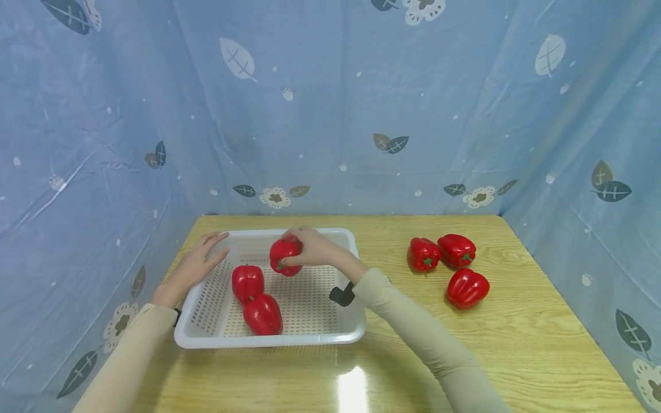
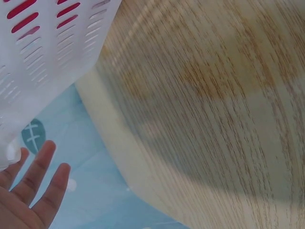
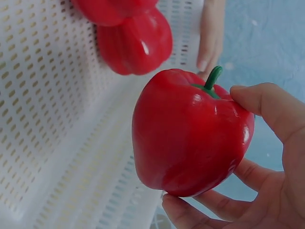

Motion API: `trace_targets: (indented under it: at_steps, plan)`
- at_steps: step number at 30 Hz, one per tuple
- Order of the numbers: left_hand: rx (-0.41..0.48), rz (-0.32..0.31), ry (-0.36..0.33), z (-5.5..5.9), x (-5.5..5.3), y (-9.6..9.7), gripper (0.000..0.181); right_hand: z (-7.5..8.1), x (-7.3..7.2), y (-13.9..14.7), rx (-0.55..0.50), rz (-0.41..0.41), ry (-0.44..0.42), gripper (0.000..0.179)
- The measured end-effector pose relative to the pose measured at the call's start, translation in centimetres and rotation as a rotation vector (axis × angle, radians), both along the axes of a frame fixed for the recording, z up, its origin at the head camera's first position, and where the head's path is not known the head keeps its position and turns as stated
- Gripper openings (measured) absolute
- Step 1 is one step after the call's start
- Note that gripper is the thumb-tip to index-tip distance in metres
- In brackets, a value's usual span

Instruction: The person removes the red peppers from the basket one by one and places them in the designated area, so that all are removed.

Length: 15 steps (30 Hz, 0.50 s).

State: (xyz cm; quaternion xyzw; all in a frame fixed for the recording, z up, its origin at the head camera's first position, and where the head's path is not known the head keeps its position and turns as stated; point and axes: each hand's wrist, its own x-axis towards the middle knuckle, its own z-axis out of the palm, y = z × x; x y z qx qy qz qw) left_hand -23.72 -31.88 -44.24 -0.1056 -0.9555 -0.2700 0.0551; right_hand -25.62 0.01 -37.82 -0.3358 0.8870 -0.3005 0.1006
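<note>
My right hand [image 1: 316, 248] grips a red bell pepper [image 1: 286, 256] over the far part of a white perforated basket [image 1: 268, 342]. In the right wrist view the thumb presses near the green stem of this bell pepper [image 3: 190, 136], and the fingers curl round its other side. Two more red bell peppers, one upper [image 1: 248, 283] and one lower [image 1: 263, 315], lie together in the basket's left half. At the basket's left rim is my left hand [image 1: 193, 265], its fingers extended and holding nothing; the left wrist view has these fingers [image 2: 38, 174] beside the basket's outer wall.
To the right of the basket, three red bell peppers [image 1: 424, 254] [image 1: 457, 250] [image 1: 467, 288] lie on the wooden table [image 1: 527, 344]. A blue patterned curtain [image 1: 330, 115] encloses the table at the back and both sides.
</note>
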Motion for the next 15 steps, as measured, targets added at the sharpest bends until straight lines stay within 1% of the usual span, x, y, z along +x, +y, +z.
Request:
trace_targets:
  at_steps: [3,8,15]
  plan:
    - [-0.001,-0.004,-0.004,0.1,0.1,0.0,0.058,0.2,-0.2,0.6,-0.025,-0.014,-0.003,0.052]
    - [-0.011,-0.006,-0.011,0.1,0.1,0.1,0.059,0.5,-0.2,1.9,-0.055,-0.028,0.018,0.054]
    - [-0.006,0.012,-0.008,0.1,0.2,0.1,0.059,1.2,0.0,3.8,-0.122,-0.017,0.076,0.054]
